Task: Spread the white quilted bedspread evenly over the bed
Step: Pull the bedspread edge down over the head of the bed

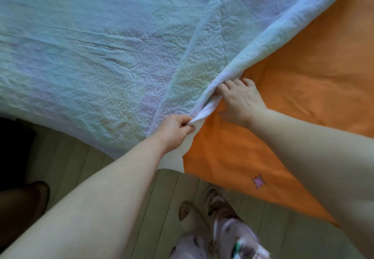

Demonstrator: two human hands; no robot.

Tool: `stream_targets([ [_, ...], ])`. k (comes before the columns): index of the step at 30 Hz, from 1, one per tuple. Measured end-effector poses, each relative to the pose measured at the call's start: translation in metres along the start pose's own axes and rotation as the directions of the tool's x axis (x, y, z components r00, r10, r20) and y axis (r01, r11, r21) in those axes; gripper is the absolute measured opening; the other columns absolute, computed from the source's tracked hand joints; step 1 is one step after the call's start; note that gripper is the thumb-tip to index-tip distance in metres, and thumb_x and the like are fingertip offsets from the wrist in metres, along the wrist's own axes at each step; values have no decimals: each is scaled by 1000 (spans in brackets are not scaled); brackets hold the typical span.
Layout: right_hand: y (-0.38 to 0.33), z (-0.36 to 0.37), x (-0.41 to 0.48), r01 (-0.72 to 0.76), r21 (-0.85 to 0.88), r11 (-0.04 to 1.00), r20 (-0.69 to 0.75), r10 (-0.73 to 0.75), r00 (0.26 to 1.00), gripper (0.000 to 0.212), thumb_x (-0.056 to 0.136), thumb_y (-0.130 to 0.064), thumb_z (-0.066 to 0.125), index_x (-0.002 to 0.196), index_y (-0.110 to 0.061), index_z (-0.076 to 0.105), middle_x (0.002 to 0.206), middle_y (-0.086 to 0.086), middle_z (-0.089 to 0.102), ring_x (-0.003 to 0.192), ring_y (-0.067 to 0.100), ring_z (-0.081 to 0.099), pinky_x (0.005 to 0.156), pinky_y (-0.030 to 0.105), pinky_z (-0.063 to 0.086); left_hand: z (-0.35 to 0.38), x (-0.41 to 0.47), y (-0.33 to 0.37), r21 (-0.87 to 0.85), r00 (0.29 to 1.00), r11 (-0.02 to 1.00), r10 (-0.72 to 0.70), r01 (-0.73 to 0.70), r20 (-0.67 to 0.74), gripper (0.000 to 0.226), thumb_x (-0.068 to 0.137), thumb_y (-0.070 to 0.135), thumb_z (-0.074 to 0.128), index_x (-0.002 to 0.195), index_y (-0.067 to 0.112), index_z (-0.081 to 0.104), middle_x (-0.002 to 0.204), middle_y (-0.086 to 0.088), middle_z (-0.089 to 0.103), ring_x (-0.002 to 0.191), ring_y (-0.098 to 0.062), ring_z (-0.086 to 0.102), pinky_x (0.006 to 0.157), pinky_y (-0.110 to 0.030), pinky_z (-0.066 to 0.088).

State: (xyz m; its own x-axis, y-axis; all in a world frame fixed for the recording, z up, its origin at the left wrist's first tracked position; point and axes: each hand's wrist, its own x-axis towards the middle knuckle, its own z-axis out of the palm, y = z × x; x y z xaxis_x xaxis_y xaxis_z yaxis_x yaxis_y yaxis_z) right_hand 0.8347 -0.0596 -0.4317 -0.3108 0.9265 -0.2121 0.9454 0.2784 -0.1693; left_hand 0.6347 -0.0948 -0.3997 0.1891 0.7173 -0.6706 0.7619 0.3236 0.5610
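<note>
The white quilted bedspread [97,62] covers the left part of the bed, and one flap is folded back diagonally toward the upper right. The orange sheet [299,80] lies bare on the right part. My left hand [176,130] pinches the folded edge of the bedspread near the bed's front edge. A little farther along the same fold, my right hand [240,99] has its fingers curled around the edge, palm down over the orange sheet.
Pale plank floor [81,163] runs along the bed's near side. My feet in slippers [202,208] stand close to the bed. A dark brown object [20,208] sits at the lower left. A pink star [258,181] marks the orange sheet's hanging side.
</note>
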Motion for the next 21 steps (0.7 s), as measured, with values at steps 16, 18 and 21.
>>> stream_targets([
  [16,-13,-20,-148,-84,-85,993,60,89,994,34,89,-2,42,118,-16,53,111,1,66,106,26,57,91,36,42,65,-81,19,477,981,868,186,-140,-51,18,90,27,59,79,12,60,89,-8,63,93,-28,60,68,-31,42],
  [18,-20,-23,-180,-94,-85,992,40,98,994,36,87,1,42,117,-15,52,106,3,65,100,26,58,78,34,42,77,-102,17,508,973,851,210,-133,-97,16,91,29,58,88,15,64,99,-6,66,100,-28,60,72,-30,43],
  [21,-22,-20,-209,-148,-132,980,17,151,988,32,86,1,44,110,-15,57,103,3,63,98,25,57,78,32,42,87,-119,15,528,972,838,217,-139,-88,16,91,30,57,95,18,66,106,-6,67,106,-27,60,75,-30,43],
])
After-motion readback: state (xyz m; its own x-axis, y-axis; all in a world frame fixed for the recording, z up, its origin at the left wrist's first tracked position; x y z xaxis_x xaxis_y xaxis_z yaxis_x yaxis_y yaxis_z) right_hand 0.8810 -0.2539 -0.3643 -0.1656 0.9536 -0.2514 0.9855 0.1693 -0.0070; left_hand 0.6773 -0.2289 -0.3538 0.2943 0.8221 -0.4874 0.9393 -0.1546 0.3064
